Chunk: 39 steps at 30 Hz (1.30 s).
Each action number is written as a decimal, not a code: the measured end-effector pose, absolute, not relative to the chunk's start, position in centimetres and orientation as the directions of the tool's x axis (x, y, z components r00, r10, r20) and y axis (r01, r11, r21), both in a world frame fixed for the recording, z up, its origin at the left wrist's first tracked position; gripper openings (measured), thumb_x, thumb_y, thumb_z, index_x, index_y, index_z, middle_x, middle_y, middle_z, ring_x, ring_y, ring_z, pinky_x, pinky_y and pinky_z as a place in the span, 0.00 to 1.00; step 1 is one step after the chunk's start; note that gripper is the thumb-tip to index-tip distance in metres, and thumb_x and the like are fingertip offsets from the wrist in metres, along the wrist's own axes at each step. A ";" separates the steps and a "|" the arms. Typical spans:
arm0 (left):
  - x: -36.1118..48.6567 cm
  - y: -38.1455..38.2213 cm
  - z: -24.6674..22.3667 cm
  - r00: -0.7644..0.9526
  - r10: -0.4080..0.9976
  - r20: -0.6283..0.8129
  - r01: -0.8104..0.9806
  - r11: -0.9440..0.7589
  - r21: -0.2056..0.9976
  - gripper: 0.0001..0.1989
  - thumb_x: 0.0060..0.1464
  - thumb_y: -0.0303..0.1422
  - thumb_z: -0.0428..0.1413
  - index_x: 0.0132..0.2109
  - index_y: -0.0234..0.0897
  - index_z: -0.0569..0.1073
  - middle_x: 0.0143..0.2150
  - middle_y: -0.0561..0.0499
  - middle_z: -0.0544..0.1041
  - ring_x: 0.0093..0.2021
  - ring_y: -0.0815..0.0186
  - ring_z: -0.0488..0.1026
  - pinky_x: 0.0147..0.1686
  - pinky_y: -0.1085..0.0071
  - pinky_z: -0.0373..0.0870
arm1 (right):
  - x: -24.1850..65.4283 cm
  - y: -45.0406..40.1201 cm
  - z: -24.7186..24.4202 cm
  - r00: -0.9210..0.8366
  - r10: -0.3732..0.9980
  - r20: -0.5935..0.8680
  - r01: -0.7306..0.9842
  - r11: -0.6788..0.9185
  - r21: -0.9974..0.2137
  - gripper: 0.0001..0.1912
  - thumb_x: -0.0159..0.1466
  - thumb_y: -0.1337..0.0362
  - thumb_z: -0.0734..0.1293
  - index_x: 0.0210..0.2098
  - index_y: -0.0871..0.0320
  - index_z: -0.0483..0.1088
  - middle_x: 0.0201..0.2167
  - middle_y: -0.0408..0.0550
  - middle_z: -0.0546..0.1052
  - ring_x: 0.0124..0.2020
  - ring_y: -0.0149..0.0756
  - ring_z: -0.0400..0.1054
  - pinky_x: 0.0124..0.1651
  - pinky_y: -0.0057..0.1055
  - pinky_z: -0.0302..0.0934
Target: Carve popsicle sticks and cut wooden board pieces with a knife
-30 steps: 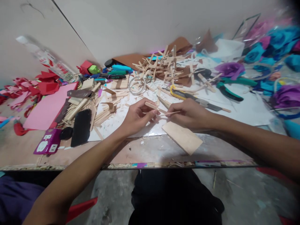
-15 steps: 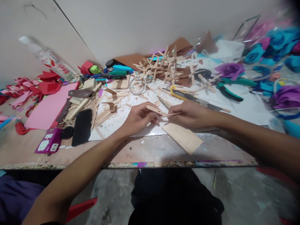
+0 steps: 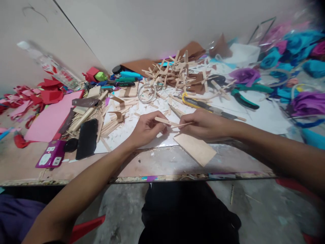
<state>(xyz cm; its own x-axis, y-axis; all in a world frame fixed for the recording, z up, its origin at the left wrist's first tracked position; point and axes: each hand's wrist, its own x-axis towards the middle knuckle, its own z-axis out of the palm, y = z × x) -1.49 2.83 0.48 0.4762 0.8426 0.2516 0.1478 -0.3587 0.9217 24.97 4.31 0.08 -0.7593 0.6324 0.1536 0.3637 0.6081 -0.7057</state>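
Observation:
My left hand (image 3: 148, 128) is closed, thumb and fingers pinching a flat wooden craft stick (image 3: 162, 120) above the white sheet (image 3: 132, 134). My right hand (image 3: 203, 125) is closed opposite it, with a second, thinner-looking craft stick (image 3: 183, 125) between its fingers. The two sticks meet, or nearly meet, between the hands; I cannot tell whether they are joined. A pointed, pale piece (image 3: 175, 110) shows just beyond the right fingers, and I cannot make out whether they hold it. Below the right hand lies a flat wooden board (image 3: 196, 149), over the table's front part.
Craft-stick figures (image 3: 175, 73) are piled at the back. Nearby lie a tape roll (image 3: 147, 93), a yellow-and-black cutter (image 3: 194, 102) and green pliers (image 3: 245, 98). Loose sticks (image 3: 111, 125), a black phone (image 3: 87, 139) and a purple box (image 3: 50, 154) are left; paper flowers (image 3: 245, 76) are right.
The whole view has shifted slightly, so things appear a little further left. Both hands keep their hold on the sticks, with hardly any movement between them.

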 end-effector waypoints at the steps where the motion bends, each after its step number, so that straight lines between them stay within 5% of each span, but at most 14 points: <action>1: -1.5 2.9 0.4 0.474 0.844 0.250 0.140 -0.353 0.925 0.03 0.61 0.32 0.63 0.39 0.37 0.81 0.30 0.51 0.81 0.28 0.70 0.79 0.30 0.74 0.78 | 24.9 4.3 0.1 -0.757 0.636 0.152 0.366 0.606 -0.706 0.16 0.75 0.55 0.62 0.35 0.57 0.73 0.21 0.37 0.63 0.24 0.28 0.56 0.29 0.29 0.49; 8: -1.5 2.9 -0.1 0.486 0.850 0.205 0.110 -0.292 0.950 0.09 0.62 0.37 0.67 0.45 0.37 0.80 0.32 0.51 0.83 0.29 0.69 0.81 0.32 0.73 0.81 | 24.7 4.2 0.2 -0.741 0.648 0.176 0.388 0.627 -0.676 0.20 0.76 0.52 0.61 0.34 0.57 0.72 0.21 0.38 0.63 0.23 0.28 0.55 0.28 0.30 0.48; 16: -1.5 3.1 0.1 0.447 0.875 0.184 0.136 -0.270 0.953 0.13 0.60 0.39 0.69 0.37 0.35 0.77 0.30 0.51 0.81 0.28 0.71 0.79 0.29 0.77 0.77 | 24.6 4.2 0.2 -0.755 0.616 0.225 0.393 0.700 -0.597 0.14 0.74 0.58 0.63 0.35 0.58 0.74 0.18 0.36 0.61 0.21 0.27 0.54 0.30 0.30 0.46; 23: -1.6 3.4 -0.6 0.443 0.867 0.227 0.033 -0.269 0.963 0.26 0.56 0.34 0.71 0.58 0.41 0.71 0.39 0.52 0.80 0.30 0.70 0.81 0.29 0.75 0.80 | 24.6 4.2 0.5 -0.765 0.599 0.236 0.383 0.718 -0.582 0.11 0.72 0.61 0.64 0.36 0.59 0.74 0.19 0.36 0.61 0.21 0.28 0.55 0.31 0.30 0.46; 39: -1.7 3.5 -0.9 0.396 0.866 0.306 0.037 -0.348 0.937 0.21 0.54 0.33 0.73 0.53 0.40 0.77 0.41 0.51 0.78 0.33 0.70 0.79 0.29 0.76 0.80 | 24.8 4.1 0.5 -0.771 0.603 0.205 0.421 0.724 -0.547 0.12 0.73 0.60 0.63 0.37 0.58 0.74 0.19 0.38 0.64 0.22 0.30 0.56 0.32 0.32 0.45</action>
<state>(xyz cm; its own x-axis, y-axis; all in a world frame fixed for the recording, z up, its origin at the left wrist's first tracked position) -1.66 3.49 -0.89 0.3963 0.8656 0.3060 0.0367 -0.3479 0.9368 24.77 4.15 0.51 -0.7706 0.6034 0.2052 0.4210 0.7236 -0.5469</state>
